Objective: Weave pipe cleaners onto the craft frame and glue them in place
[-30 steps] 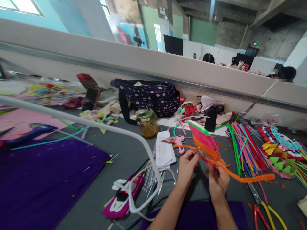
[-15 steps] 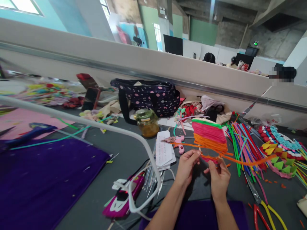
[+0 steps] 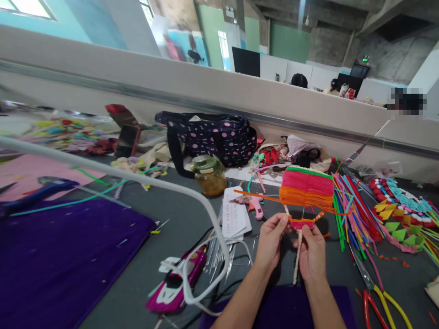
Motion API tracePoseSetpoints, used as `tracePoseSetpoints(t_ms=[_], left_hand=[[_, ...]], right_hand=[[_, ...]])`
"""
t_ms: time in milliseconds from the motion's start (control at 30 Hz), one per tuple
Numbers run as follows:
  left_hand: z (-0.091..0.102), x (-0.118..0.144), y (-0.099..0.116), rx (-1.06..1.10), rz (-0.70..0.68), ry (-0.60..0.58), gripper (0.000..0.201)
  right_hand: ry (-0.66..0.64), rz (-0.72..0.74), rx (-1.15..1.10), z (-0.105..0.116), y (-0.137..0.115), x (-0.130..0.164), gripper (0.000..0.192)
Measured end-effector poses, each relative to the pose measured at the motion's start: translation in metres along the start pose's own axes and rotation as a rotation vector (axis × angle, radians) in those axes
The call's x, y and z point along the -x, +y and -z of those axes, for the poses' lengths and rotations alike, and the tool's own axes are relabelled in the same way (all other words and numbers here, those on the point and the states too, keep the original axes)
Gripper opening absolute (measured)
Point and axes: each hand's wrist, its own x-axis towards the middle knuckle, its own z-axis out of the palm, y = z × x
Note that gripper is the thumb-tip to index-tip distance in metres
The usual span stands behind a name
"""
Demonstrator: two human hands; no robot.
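Observation:
A pipe-cleaner craft is held up before me, with a striped panel of pink and orange rows and a green edge on top. Loose orange ends stick out at both sides. Below the panel, joined by thin struts, is a small pink and orange strip. My left hand pinches the strip's left end between thumb and fingers. At its right part, my right hand has its thumb on the front and fingers behind. A pale twisted stem hangs down between the hands.
Beyond my left hand lie a pink glue gun and white papers. A lidded jar stands before a dotted bag. To the right are loose pipe cleaners and red- and yellow-handled cutting tools. A white tube crosses the left side.
The craft has turned, so its panel faces me more squarely and sits slightly further right. The small strip and the pale hanging stem now show clearly. Both hands keep their hold.

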Motion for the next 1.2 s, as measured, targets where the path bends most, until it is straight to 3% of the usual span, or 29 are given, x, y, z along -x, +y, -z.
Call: tracePoseSetpoints(t_ms=[167,467,733,1033,1200], left_hand=[[0.0,-0.001,-0.001,-0.035,0.022,-0.008,0.03],[0.007,-0.008,-0.01,-0.184,-0.161,0.11,0.024],[0.011,-0.011,-0.016,-0.171,0.051,0.015,0.039],[0.011,-0.01,-0.021,-0.233,-0.073,0.031,0.039],[0.011,-0.009,-0.024,-0.165,0.073,-0.042,0.035]], right_hand=[[0.027,0.021,0.023,0.004,0.002,-0.005,0.024],[0.053,-0.019,0.012,0.005,0.007,-0.008,0.028],[0.058,0.013,0.016,0.008,0.006,-0.012,0.028],[0.073,0.046,0.018,0.01,0.01,-0.013,0.026],[0.082,0.065,0.05,0.01,0.01,-0.013,0.026]])
